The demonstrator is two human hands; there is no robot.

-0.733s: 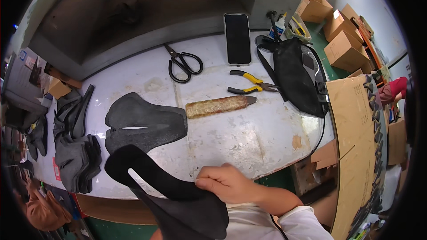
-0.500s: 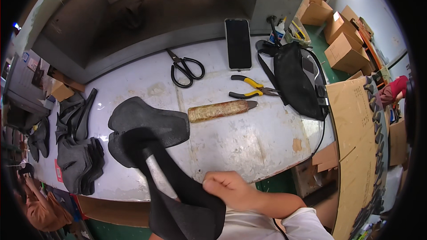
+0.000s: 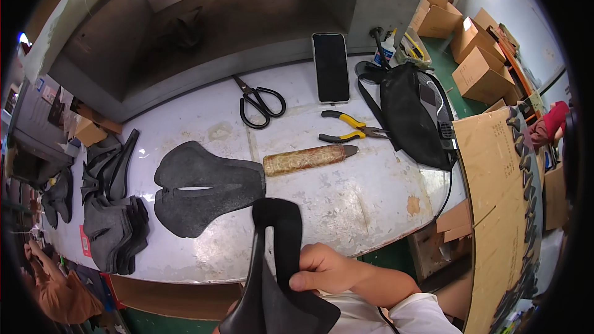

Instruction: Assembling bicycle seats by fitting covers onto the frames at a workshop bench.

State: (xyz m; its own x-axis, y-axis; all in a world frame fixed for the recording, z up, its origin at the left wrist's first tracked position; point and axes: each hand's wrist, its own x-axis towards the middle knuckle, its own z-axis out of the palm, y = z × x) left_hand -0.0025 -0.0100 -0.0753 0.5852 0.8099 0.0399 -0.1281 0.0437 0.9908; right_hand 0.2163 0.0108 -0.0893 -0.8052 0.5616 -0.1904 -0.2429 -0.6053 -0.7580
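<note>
A black bicycle saddle (image 3: 281, 272), with a long slot through its nose, is held up over the table's near edge. The thumb and fingers of my right hand (image 3: 325, 270) pinch its right edge. Only a sliver of my left hand (image 3: 232, 307) shows at the saddle's lower left edge, gripping there; most of its fingers are hidden behind the saddle. Beyond it, a flat dark grey saddle-shaped pad (image 3: 207, 176) lies on the white tabletop (image 3: 322, 210). A short knife (image 3: 306, 161) with a wrapped, tan handle lies right of the pad.
Black-handled scissors (image 3: 261, 104), yellow-and-black pliers (image 3: 352, 127), a phone (image 3: 331, 68) and a black pouch (image 3: 411, 114) lie farther back. Stacked saddle pads (image 3: 114, 235) stand at left. A grey metal housing (image 3: 216, 55) borders the back; cardboard (image 3: 495, 210) is at right.
The saddle has swung right and toward me, its nose leaving the space above the grey pad, which now shows fully. My right hand has moved slightly with it, still gripping.
</note>
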